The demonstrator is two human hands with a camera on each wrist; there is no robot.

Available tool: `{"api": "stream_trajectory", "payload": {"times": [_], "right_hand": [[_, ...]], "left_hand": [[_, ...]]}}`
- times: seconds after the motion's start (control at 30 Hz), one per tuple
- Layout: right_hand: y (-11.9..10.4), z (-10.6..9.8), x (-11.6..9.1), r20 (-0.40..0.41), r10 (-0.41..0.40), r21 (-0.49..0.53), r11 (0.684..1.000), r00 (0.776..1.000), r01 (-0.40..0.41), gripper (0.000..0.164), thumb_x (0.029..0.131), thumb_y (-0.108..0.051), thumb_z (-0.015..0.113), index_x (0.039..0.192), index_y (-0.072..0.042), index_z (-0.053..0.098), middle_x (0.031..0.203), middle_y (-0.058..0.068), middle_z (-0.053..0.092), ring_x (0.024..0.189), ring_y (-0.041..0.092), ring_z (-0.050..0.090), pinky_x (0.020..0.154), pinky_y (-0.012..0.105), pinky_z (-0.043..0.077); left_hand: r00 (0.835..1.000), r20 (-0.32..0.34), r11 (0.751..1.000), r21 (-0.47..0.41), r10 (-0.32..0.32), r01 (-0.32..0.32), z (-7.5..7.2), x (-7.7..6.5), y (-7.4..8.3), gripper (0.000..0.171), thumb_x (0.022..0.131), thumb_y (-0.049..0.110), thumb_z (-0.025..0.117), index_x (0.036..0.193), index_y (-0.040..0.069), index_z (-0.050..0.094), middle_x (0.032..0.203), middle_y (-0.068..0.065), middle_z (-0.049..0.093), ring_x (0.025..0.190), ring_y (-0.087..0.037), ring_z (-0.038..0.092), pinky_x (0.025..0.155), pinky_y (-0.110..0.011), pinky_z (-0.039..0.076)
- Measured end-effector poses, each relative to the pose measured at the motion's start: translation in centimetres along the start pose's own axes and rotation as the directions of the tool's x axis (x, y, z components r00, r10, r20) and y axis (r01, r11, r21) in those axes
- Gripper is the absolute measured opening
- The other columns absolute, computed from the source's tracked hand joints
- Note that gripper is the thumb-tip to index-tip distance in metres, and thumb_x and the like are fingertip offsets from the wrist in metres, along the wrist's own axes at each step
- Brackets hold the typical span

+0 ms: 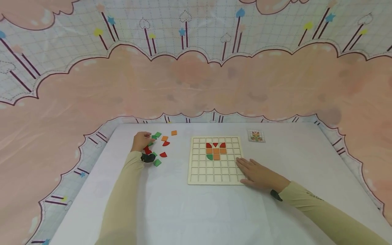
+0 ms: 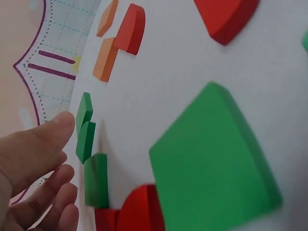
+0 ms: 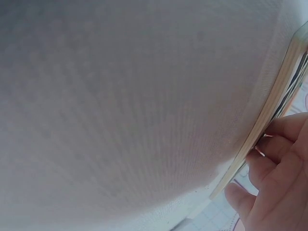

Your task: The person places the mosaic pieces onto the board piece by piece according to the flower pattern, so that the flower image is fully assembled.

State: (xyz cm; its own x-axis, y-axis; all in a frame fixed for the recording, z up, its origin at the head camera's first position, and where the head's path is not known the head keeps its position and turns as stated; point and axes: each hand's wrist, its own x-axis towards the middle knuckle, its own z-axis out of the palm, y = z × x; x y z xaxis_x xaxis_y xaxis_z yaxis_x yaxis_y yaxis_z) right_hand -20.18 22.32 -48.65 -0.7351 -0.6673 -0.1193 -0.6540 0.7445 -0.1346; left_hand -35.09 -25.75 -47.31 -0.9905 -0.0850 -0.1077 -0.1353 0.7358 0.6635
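Note:
My left hand [image 1: 142, 140] hovers among the loose flat pieces on the left of the table, thumb and fingers apart with nothing visible between them. Green pieces [image 2: 96, 180] stand close to its fingertips in the left wrist view. Red pieces [image 2: 139, 209] lie just below those, partly hidden in the head view. Across the table, my right hand [image 1: 260, 174] rests its extended fingers on the right edge of a pale gridded board [image 1: 199, 172]. Set in the board's cells are red pieces [image 1: 209, 145], orange squares [image 1: 216, 156] and a green rounded piece [image 1: 209, 157].
A small pattern card [image 1: 256, 135] lies beyond the board to the right. Scattered near the left hand are orange squares [image 1: 174, 132], red fan-shaped pieces [image 1: 163, 154] and a green square [image 1: 157, 162]. A patterned cloth [image 1: 196, 85] hangs behind the white table [image 1: 196, 214].

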Motion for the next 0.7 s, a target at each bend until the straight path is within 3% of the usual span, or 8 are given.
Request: {"api": "stream_trajectory", "payload": {"times": [0.13, 0.43, 0.6, 0.7], "right_hand": [[-0.2, -0.1, 0.1, 0.018, 0.015, 0.0, 1.0, 1.0, -0.015, 0.07, 0.096, -0.042, 0.047, 0.146, 0.001, 0.026, 0.154, 0.016, 0.025, 0.142, 0.032, 0.024, 0.113, 0.052, 0.025], [-0.7, -0.4, 0.1, 0.027, 0.029, 0.002, 1.0, 0.999, -0.03, 0.071, 0.095, -0.044, 0.047, 0.147, 0.0, 0.026, 0.155, 0.014, 0.024, 0.143, 0.03, 0.024, 0.114, 0.051, 0.024], [-0.6, -0.4, 0.0, 0.019, 0.022, 0.004, 1.0, 1.0, -0.022, 0.07, 0.095, -0.042, 0.047, 0.146, 0.001, 0.026, 0.155, 0.015, 0.025, 0.142, 0.031, 0.025, 0.113, 0.052, 0.025], [-0.6, -0.5, -0.1, 0.021, 0.021, 0.013, 1.0, 1.0, -0.021, 0.069, 0.096, -0.041, 0.047, 0.146, 0.002, 0.027, 0.154, 0.016, 0.025, 0.142, 0.031, 0.025, 0.113, 0.052, 0.025]], "left_hand": [[1.0, -0.025, 1.0, 0.026, 0.009, -0.008, 0.5, 0.5, 0.0, 0.045, 0.085, 0.016, 0.067, 0.121, -0.009, 0.058, 0.12, -0.028, 0.058, 0.111, -0.038, 0.053, 0.097, -0.046, 0.044], [0.995, -0.1, 0.999, 0.044, 0.029, -0.024, 1.1, 0.0, 0.2, 0.036, 0.083, 0.01, 0.067, 0.113, -0.009, 0.063, 0.11, -0.028, 0.063, 0.101, -0.037, 0.056, 0.092, -0.046, 0.045], [0.998, -0.061, 1.0, -0.017, 0.002, -0.003, 1.1, -1.2, 0.6, 0.034, 0.086, 0.007, 0.064, 0.117, -0.006, 0.061, 0.117, -0.026, 0.061, 0.105, -0.035, 0.056, 0.094, -0.044, 0.045], [1.0, 0.002, 0.998, -0.057, 0.009, -0.009, 1.0, -1.9, 0.7, 0.036, 0.087, 0.006, 0.063, 0.121, -0.004, 0.059, 0.121, -0.025, 0.059, 0.105, -0.033, 0.054, 0.092, -0.042, 0.046]]}}
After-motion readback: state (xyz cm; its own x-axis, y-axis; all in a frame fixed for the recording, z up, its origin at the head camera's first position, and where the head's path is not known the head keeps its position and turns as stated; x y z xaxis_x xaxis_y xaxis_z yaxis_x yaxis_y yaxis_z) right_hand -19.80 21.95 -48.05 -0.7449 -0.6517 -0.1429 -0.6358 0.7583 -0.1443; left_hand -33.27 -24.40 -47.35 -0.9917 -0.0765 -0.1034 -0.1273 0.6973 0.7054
